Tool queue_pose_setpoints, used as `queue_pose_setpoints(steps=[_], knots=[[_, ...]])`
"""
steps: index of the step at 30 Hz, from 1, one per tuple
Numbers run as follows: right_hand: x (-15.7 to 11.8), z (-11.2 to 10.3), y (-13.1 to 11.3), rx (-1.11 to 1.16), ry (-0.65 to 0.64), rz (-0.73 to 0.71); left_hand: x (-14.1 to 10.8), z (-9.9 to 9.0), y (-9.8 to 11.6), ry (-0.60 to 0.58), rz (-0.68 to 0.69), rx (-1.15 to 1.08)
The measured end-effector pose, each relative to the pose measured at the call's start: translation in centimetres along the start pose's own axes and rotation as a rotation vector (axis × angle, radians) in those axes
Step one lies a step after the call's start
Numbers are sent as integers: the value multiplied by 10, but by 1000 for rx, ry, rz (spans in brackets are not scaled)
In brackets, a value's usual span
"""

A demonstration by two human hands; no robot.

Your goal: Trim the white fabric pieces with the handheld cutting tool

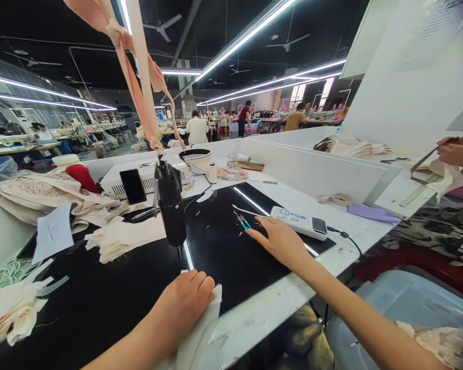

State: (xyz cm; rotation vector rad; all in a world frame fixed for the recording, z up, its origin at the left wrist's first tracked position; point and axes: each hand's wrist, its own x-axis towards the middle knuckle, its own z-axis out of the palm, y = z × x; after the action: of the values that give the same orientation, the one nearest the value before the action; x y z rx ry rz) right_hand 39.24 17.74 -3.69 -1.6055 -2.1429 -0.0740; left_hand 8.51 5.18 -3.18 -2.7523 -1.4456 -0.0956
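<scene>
My left hand (pixel 189 298) is closed around a strip of white cloth (pixel 202 329) at the front of the black work mat (pixel 111 298). My right hand (pixel 280 239) reaches over the mat's right side, thumb and fingers stretched out and slightly apart. Its fingertips are at a pair of thread snips (pixel 244 222) with teal handles and at the end of a thin metal rod (pixel 247 211); whether they touch is hard to tell. Above my left hand, a black tool (pixel 170 205) with a pointed tip hangs from a knotted pink fabric strip (pixel 142 77).
Beside my right hand lies a white device (pixel 299 223) with a cable. Cream cloth pieces (pixel 129 236), a phone (pixel 132 186) and a white vented box (pixel 119 177) are at left and back. Another person's hands (pixel 457 151) hold fabric beyond the right partition (pixel 312 162).
</scene>
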Motion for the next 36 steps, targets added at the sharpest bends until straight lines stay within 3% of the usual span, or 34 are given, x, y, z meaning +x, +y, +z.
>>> queue_pose_setpoints(steps=[3,6,9,13,17,23,29,32,36], knots=[[15,15,-16,-87,-74,52,-1,-19,4,-125,-212,-192],[24,26,-19,-129,-135,73,-5,-31,2,-133,-303,-292],[26,32,-14,-134,-169,54,-11,-33,0,-103,-411,-591],[18,32,-5,-92,-179,44,-13,-29,2,-83,-469,-1012],[0,19,-4,48,-165,-14,-9,-27,7,-118,-454,-1226],[-43,-20,-18,382,-179,-90,-7,-32,13,-179,-454,-1397],[-94,-51,-42,764,-299,92,-4,-38,20,-236,-470,-1471],[-114,-58,-54,779,-337,102,-4,-40,21,-242,-445,-1469],[-132,-50,-55,716,-292,56,-5,-41,22,-233,-409,-1445]])
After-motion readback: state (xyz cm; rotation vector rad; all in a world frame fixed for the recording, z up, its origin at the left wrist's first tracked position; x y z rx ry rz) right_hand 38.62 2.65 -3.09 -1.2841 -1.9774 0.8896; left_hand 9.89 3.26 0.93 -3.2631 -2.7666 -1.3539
